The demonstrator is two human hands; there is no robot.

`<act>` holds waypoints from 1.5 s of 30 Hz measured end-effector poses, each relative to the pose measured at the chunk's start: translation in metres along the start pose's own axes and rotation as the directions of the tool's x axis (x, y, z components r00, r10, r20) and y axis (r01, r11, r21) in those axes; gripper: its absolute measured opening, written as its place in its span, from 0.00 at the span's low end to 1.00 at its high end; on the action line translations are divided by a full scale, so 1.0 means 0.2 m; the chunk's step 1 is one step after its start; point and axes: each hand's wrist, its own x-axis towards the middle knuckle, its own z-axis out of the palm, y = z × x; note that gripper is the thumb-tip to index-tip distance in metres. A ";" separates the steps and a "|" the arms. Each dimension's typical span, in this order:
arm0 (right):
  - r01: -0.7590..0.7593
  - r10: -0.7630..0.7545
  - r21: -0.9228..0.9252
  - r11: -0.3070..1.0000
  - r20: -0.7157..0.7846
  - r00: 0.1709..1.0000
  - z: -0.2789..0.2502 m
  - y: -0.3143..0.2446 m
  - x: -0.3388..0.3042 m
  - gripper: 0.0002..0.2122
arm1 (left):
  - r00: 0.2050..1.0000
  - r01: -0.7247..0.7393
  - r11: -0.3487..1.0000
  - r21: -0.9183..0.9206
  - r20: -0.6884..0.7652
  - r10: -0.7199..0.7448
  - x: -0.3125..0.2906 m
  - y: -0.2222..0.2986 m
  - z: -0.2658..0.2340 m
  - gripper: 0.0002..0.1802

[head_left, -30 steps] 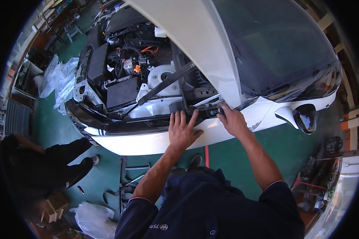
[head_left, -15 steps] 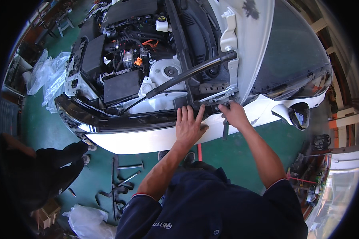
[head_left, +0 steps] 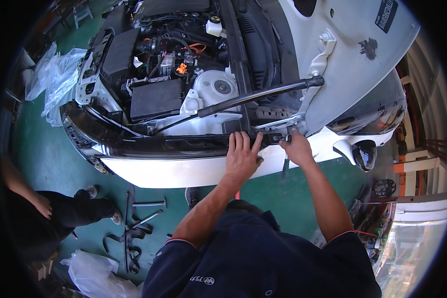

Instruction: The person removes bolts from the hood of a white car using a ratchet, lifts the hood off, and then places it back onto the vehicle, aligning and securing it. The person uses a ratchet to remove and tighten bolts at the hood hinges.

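My left hand (head_left: 243,156) lies with its fingers spread over the top edge of the white fender (head_left: 184,173). To its right, my right hand (head_left: 298,149) is closed round the head end of a ratchet (head_left: 285,168), at the fender's upper edge near the bonnet hinge (head_left: 283,121). The ratchet's dark green handle hangs down over the fender's outer side. My fingers partly cover its head, and whatever it sits on is hidden. Above both hands, a black gas strut (head_left: 258,94) runs up to the raised white bonnet (head_left: 352,64).
The open engine bay (head_left: 159,97) lies beyond the fender. A wing mirror (head_left: 360,155) juts out at right. Another person (head_left: 59,213) is at left. Metal bars and black strips (head_left: 131,233) lie on the green floor, near plastic sheeting (head_left: 97,275).
My view has shifted, and the bonnet shows more of its underside. Both hands stay at the fender edge, the right still on the ratchet. The other person's legs and arm have moved.
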 end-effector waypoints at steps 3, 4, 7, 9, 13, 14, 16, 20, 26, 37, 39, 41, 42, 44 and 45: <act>0.096 -0.108 -0.221 0.970 -0.041 0.993 0.00 -0.02 -0.03 0.27 | 1.000 -0.003 1.000 0.023 0.020 0.002 0.00 0.00 0.01 0.51; 0.154 -0.174 -0.258 0.954 -0.057 0.983 0.00 -0.02 -0.04 0.29 | 0.999 -0.003 0.999 0.037 0.032 0.002 0.00 -0.01 0.01 0.51; 0.286 -0.332 -0.315 0.905 -0.103 0.938 -0.01 0.00 -0.06 0.29 | 0.999 -0.001 1.000 0.028 0.043 0.000 0.00 -0.01 0.01 0.51; 0.273 -0.316 -0.297 0.915 -0.109 0.943 -0.01 0.03 -0.05 0.26 | 1.000 -0.008 1.000 0.002 0.021 0.007 -0.01 -0.01 0.00 0.50; 0.088 -0.087 0.017 0.996 -0.033 0.996 0.02 0.02 -0.01 0.21 | 1.000 -0.009 1.000 -0.012 0.020 0.010 0.00 -0.01 0.00 0.50; -0.014 0.015 0.143 0.990 -0.006 1.000 0.03 0.01 0.00 0.20 | 1.000 -0.008 1.000 -0.010 0.022 0.008 0.00 -0.01 0.00 0.50; -0.308 0.223 0.674 0.672 0.212 0.951 0.06 -0.03 0.00 0.19 | 1.000 -0.003 1.000 -0.006 0.028 0.004 0.00 -0.01 0.00 0.50; -0.254 0.236 0.477 0.841 0.100 0.967 0.09 -0.09 0.02 0.17 | 0.999 -0.003 0.999 0.035 0.037 0.002 0.00 -0.01 0.01 0.52; 0.126 -0.158 -0.305 0.944 -0.082 0.984 0.09 -0.11 0.05 0.13 | 0.998 -0.004 0.999 0.037 0.069 0.001 0.00 -0.01 0.01 0.51; -0.032 0.079 -0.298 0.954 0.147 0.986 0.00 -0.18 0.15 0.09 | 0.999 -0.013 1.000 0.012 0.032 0.012 0.00 -0.01 0.00 0.49; -0.019 0.066 -0.289 0.957 0.153 0.986 0.00 -0.16 0.17 0.08 | 0.999 -0.015 1.000 0.011 0.038 0.014 0.00 -0.02 0.01 0.49; 0.074 -0.043 -0.313 0.947 0.105 0.994 0.03 -0.14 0.17 0.08 | 0.999 -0.012 1.000 0.019 0.044 0.011 0.00 -0.02 0.01 0.50; 0.145 -0.129 -0.352 0.925 0.067 0.989 0.04 -0.14 0.16 0.08 | 0.999 -0.010 1.000 0.026 0.048 0.008 0.00 -0.02 0.01 0.50; 0.233 -0.233 -0.401 0.886 0.049 0.971 0.07 -0.12 0.13 0.07 | 0.999 -0.007 0.999 0.037 0.049 0.006 0.00 -0.02 0.02 0.51; 0.258 -0.273 -0.421 0.869 0.027 0.962 0.07 -0.12 0.12 0.07 | 0.999 -0.008 0.999 0.040 0.044 0.006 -0.01 -0.02 0.02 0.51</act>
